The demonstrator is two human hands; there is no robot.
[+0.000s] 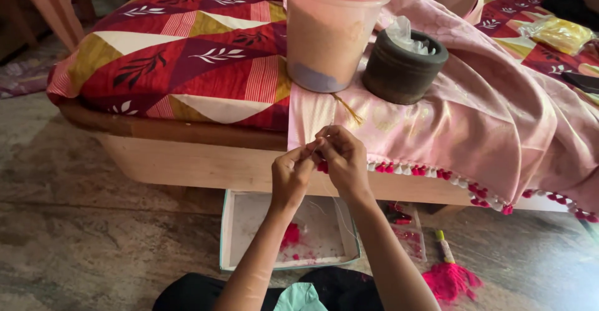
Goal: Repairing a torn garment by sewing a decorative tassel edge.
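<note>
A pink silky cloth (474, 117) hangs over the edge of a bed, and small red tassels (430, 172) run along its hem. My left hand (291, 174) and my right hand (342, 156) meet at the hem's left end, fingertips pinched together on the cloth edge and a thin thread. What lies between the fingertips is too small to tell. A gold tassel (349, 111) dangles on the cloth just above my hands.
A pink-lidded plastic tub (331, 30) and a dark round pot (402, 68) weigh the cloth down on the patterned bedspread (187, 55). A shallow white box (249, 230) with red bits lies on the stone floor below. A magenta thread bundle (450, 278) lies to the right.
</note>
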